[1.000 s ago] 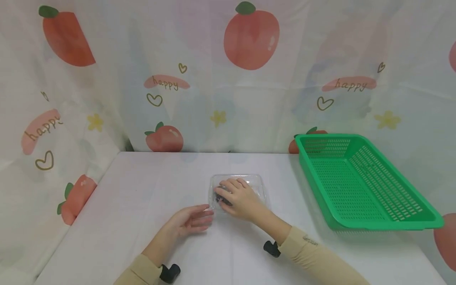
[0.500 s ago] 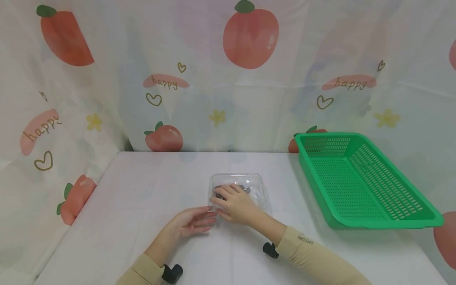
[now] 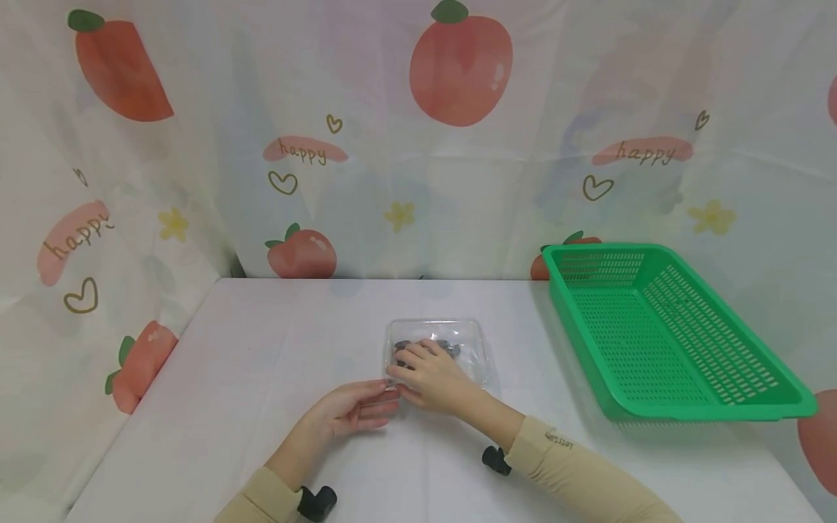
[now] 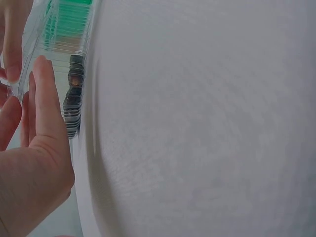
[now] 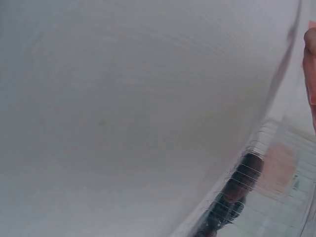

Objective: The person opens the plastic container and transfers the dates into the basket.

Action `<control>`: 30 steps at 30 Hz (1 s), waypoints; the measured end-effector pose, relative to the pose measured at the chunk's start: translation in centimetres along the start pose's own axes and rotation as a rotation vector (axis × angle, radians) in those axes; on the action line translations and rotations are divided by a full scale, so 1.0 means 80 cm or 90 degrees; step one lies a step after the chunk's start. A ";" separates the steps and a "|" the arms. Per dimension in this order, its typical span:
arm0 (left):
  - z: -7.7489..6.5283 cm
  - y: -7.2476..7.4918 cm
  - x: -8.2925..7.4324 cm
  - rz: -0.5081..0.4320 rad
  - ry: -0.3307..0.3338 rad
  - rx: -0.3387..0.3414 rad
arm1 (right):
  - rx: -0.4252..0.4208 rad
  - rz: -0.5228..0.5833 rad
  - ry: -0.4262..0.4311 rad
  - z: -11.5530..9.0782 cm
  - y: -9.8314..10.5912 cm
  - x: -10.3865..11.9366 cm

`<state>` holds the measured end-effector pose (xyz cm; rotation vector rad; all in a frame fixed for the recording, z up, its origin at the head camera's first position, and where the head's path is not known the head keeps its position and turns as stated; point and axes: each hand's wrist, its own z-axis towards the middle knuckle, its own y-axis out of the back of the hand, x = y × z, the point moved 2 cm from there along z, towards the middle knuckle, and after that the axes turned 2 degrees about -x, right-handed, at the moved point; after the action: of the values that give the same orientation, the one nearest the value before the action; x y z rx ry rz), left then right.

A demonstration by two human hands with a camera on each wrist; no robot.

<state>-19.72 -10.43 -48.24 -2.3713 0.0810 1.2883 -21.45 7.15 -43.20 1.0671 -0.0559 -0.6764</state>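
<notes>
On the white table in the head view sits a clear plastic clamshell box (image 3: 472, 352) with several dark, rounded pieces (image 3: 451, 348) inside. The right hand (image 3: 434, 378) lies over its near left part, fingers bent across the top and thumb down at the front rim. At the near left corner is the left hand (image 3: 356, 410), thumb tip right at the rim and the other fingers extended. The left wrist view shows both thumbs meeting at the lid's edge (image 4: 15, 91), with the left fingers (image 4: 47, 98) straight along the ribbed side wall. Dark pieces (image 5: 237, 185) lie low in the box.
A green perforated plastic basket (image 3: 588, 349) stands at the right side of the table (image 3: 294, 327). Behind and at the left hangs a pale fruit-printed curtain (image 3: 366, 94). Each wrist carries a black camera mount (image 3: 318, 503).
The right hand has slid slightly towards the box's near left corner, uncovering more of the dark pieces. The left hand has edged right, up to that corner. The box has stayed put.
</notes>
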 end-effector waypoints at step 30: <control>0.010 -0.011 0.005 0.058 -0.102 -0.027 | -0.036 0.007 0.014 -0.001 -0.001 -0.001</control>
<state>-19.88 -9.28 -48.67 -2.3135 0.1160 1.5314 -21.53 7.21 -43.25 1.0195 -0.0243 -0.6523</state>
